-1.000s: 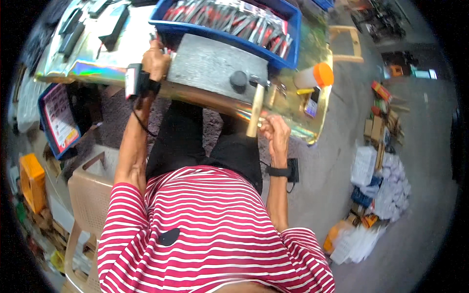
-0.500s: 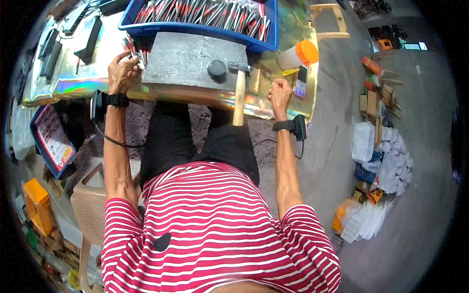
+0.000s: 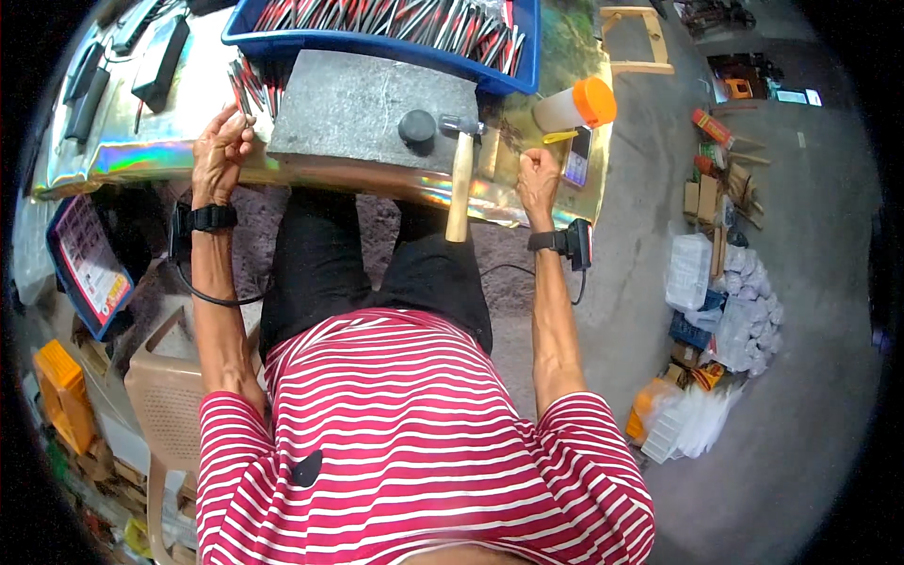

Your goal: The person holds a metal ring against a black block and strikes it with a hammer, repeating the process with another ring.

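At the near left corner of the grey block [image 3: 353, 104], my left hand [image 3: 220, 155] pinches the near end of what looks like a thin stick. A loose bunch of thin red, black and silver sticks [image 3: 256, 87] lies just beyond its fingertips. My right hand [image 3: 539, 184] is curled closed near the table's front edge, beside a phone [image 3: 577, 162]; whatever it holds, if anything, is hidden. On the block stand a black round piece [image 3: 417, 130] and the head of a hammer, whose wooden handle [image 3: 460, 193] juts past the table edge.
A blue tray [image 3: 384, 55] full of similar sticks sits behind the block. A jar with an orange lid [image 3: 593, 101] and a yellow piece [image 3: 560, 137] lie at the right. Black box-like devices [image 3: 162, 61] with cables rest at far left. A plastic chair [image 3: 165, 386] stands at my left.
My left hand has drawn slightly left and nearer, off the bunch of sticks. The right hand stays in nearly the same place, its fingers still curled. The view has shifted a little.
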`<state>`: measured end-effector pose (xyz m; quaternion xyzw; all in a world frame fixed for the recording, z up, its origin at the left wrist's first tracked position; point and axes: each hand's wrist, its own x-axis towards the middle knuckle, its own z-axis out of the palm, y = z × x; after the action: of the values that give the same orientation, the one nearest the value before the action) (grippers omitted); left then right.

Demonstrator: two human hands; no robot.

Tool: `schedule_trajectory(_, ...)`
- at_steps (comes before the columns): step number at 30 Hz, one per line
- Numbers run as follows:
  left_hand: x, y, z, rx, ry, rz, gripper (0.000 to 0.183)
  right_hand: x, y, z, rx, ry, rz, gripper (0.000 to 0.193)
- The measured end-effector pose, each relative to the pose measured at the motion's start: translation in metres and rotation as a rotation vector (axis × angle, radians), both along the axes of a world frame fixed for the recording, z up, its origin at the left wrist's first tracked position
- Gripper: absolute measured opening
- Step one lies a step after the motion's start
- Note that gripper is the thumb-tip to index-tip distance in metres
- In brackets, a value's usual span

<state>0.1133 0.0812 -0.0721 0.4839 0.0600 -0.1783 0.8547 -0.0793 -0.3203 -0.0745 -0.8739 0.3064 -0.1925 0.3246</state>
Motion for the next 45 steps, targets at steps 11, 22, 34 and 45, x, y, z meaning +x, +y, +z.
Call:
schedule_trajectory(11, -0.021, 0.003, 0.017, -0.029, -0.087, 0.032, 0.043, 0.009, -0.011, -0.003, -0.522, 0.047, 0.245, 0.015)
schedule_trajectory(22, -0.043, -0.003, 0.042, -0.053, -0.113, -0.030, 0.042, 0.001, -0.016, 0.026, 0.639, -0.038, 0.037, 0.013)
schedule_trajectory(34, -0.064, -0.022, 0.055, -0.085, -0.139, -0.076, 0.031, -0.003, -0.005, 0.017, 0.184, -0.142, 0.105, 0.006)
schedule_trajectory(45, -0.068, -0.025, 0.049, -0.083, -0.087, -0.090, 0.027, -0.009, 0.009, 0.015, -0.108, -0.185, 0.291, 0.007)
